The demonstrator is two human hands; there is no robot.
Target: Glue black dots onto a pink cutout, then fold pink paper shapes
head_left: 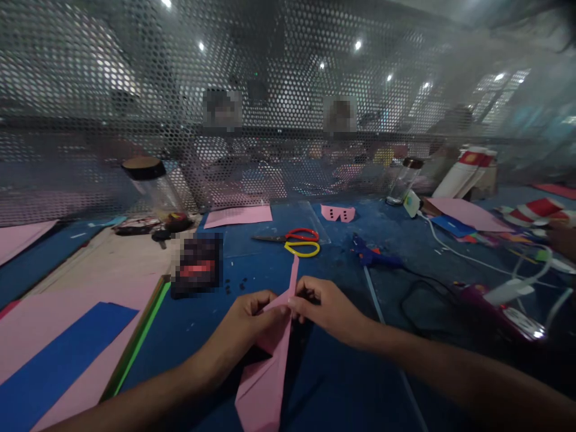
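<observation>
A folded sheet of pink paper [265, 384] is held between my two hands over the blue table. My left hand [252, 318] pinches its left side, thumb on top. With thumb and fingers closed, my right hand [321, 306] grips the paper's right edge. A narrow pink strip sticks up past my fingertips. Just beyond lie scissors [301, 242] with one red and one yellow handle loop. A small pink cutout [348, 213] with black squares lies farther back. To the right of the scissors is a blue glue gun [373, 255], with a clear stick near it.
Pink sheets and a blue strip [67, 366] cover the left side, beside a green-edged board [141, 336]. A clear jar [155, 186] and a bottle [405, 180] stand near the perforated metal screen [279, 78]. Cables and a power strip [504, 312] lie right. Another person's hand shows at far right.
</observation>
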